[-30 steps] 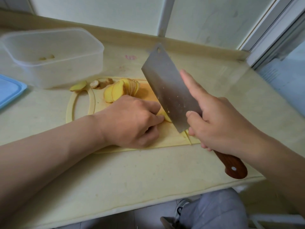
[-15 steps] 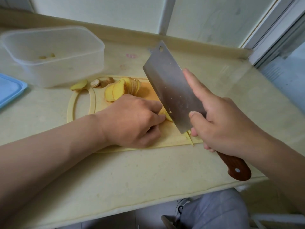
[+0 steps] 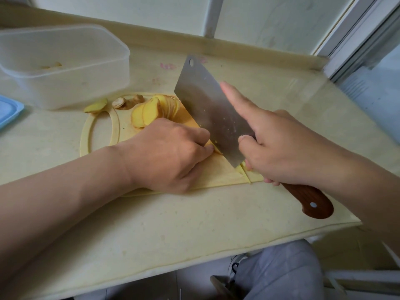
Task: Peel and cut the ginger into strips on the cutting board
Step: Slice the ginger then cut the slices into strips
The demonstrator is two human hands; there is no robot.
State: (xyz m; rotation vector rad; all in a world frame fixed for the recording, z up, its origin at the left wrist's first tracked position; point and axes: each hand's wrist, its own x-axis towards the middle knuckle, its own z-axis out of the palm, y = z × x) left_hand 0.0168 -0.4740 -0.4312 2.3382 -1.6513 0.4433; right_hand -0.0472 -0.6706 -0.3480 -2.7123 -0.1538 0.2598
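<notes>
Now mid-cut, judging by the pose. Knuckles-up on the cutting board [image 3: 97, 135], the left hand [image 3: 171, 152], fingers [image 3: 201, 137] curled under and pressed together, pinning down a small stack of ginger slices [image 3: 216, 149]. Only a yellow sliver of that stack on show, just right of the fingertips and hard against the blade. Long axis of the stack: cannot tell, mostly hidden under the hand.

Wrapped round the cleaver [image 3: 207, 109] at the junction of blade and wooden handle [image 3: 311, 202], the right hand [image 3: 281, 148]: index finger stretched straight along the blade's far face, thumb pressed on the near face, remaining fingers curled round the grip. Blade edge-down, running diagonally away from the body, touching or nearly touching the left knuckles. Hence the stack between the two sets of fingers, nearer the left.

Across the blade, just under the right hand's curled fingers, a few cut strips [image 3: 245, 173].

Probably next: lift, draw the left fingertips back a little, chop again. Thin margin there, with the knuckles as the only guard.

Beyond the left knuckles, a fan of uncut slices [image 3: 155, 109]. Further off, peel scraps [image 3: 123, 102] and an end piece [image 3: 96, 106] at the board's rim, then a clear plastic tub [image 3: 65, 68] and a blue lid [image 3: 8, 111]. Nothing between blade and stack.
</notes>
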